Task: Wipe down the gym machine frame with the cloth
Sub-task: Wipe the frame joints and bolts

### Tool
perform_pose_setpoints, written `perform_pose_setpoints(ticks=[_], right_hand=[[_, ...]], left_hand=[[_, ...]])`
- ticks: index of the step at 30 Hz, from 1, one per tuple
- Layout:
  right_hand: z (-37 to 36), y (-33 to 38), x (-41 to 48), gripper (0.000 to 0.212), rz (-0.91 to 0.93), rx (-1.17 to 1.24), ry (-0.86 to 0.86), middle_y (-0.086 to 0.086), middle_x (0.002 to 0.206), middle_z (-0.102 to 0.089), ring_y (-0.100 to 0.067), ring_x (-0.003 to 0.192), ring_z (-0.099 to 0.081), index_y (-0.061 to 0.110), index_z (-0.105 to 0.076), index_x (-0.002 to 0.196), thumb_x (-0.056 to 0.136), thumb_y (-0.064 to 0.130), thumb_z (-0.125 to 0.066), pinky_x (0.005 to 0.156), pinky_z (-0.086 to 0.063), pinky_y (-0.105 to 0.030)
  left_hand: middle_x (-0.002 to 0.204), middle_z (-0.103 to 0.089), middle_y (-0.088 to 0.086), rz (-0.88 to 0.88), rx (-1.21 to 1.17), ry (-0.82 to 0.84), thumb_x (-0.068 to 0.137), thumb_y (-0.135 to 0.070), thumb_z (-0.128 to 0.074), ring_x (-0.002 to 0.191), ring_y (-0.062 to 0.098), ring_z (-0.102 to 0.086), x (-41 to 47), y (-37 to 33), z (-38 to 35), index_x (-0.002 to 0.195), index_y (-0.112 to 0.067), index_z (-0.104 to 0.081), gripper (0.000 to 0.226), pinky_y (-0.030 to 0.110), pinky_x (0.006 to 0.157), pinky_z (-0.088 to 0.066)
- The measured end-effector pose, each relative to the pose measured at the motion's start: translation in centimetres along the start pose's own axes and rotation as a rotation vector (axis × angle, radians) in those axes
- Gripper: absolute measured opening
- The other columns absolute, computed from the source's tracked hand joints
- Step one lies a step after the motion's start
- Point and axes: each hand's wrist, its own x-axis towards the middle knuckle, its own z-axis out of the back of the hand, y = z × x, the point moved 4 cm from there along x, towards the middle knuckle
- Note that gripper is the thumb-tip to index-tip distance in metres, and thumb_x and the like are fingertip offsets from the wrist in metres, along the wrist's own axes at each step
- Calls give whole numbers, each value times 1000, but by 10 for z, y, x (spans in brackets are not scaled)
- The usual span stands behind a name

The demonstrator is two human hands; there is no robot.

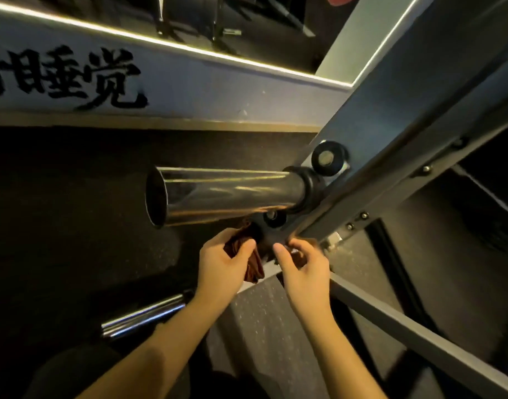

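The left hand (pixel 222 267) and right hand (pixel 303 267) are each pinching 1 end of the cloth (pixel 253 264), likely soft and light, under the frame (pixel 391 145).

Reddish-brown cloth (pixel 248 254), grey frame (pixel 396 156), chrome tube (pixel 232 194), black speckled floor (pixel 74 197), blk lettering on wall (pixel 83 79).

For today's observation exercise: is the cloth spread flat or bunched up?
Bunched up: the cloth hangs in crumpled folds, gripped by the left hand; the right hand seems to pinch another part.
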Motion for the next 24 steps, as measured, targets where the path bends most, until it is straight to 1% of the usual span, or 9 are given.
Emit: perform_pose_setpoints(ticks=[2,4,7,10,15,17,21,22,24], right_hand=[[10,9,0,28,-137,76,100,9,111,-70,-3,104,-65,22,-69,125,97,22,-67,96,-56,-31],[25,22,-2,38,-237,102,106,5,118,-69,-9,109,-65,19,-66,133,95,12,-66,102,-54,-39],[48,48,-8,38,-317,112,38,2,127,-63,-15,116,-61,23,-66,132,95,14,-64,105,-51,-46],[64,82,-20,27,-338,136,32,7,120,-59,-17,112,-62,24,-69,123,98,18,-64,102,-53,-43],[95,137,-48,13,-395,225,50,-3,104,-69,-14,95,-67,20,-73,106,100,21,-62,94,-56,-38],[106,158,-61,20,-436,301,105,-12,96,-70,-15,92,-67,13,-75,101,102,25,-59,96,-54,-41],[119,200,-82,32,-508,409,319,-12,104,-73,-26,106,-68,15,-76,104,103,40,-56,102,-51,-47],[123,210,-83,32,-521,462,336,-15,105,-73,-28,106,-69,12,-76,106,102,37,-57,102,-52,-47],[128,230,-84,29,-568,563,328,-17,109,-74,-25,104,-72,5,-73,112,100,28,-60,97,-54,-42]], left_hand=[[96,-73,-17,129,-66,99,93,-17,-73,93,-7,-67,-5,-16,3,98,-34,-70,17,7,79,-51],[97,-73,-19,258,-110,174,94,-18,-72,95,-4,-69,-12,-29,9,97,-39,-68,22,13,85,-51],[105,-75,-14,396,-114,197,95,-20,-71,102,3,-70,-27,-48,24,107,-36,-70,20,33,101,-53],[111,-76,-6,444,-77,244,96,-18,-68,108,12,-70,-48,-82,35,117,-27,-70,22,47,105,-52],[115,-75,-5,535,-182,315,99,-18,-64,111,12,-70,-86,-158,45,123,-26,-67,26,44,106,-51],[116,-75,-5,518,-182,327,100,-17,-61,113,13,-69,-93,-190,54,123,-26,-67,26,42,106,-51],[111,-77,-8,499,-149,424,101,-19,-60,109,9,-70,-86,-248,70,122,-28,-68,24,32,98,-50],[110,-77,-8,503,-127,460,101,-19,-60,108,8,-70,-80,-260,73,121,-28,-69,24,30,95,-50],[109,-77,-4,492,-54,544,101,-16,-60,110,13,-71,-63,-280,80,120,-26,-71,23,34,98,-51]])
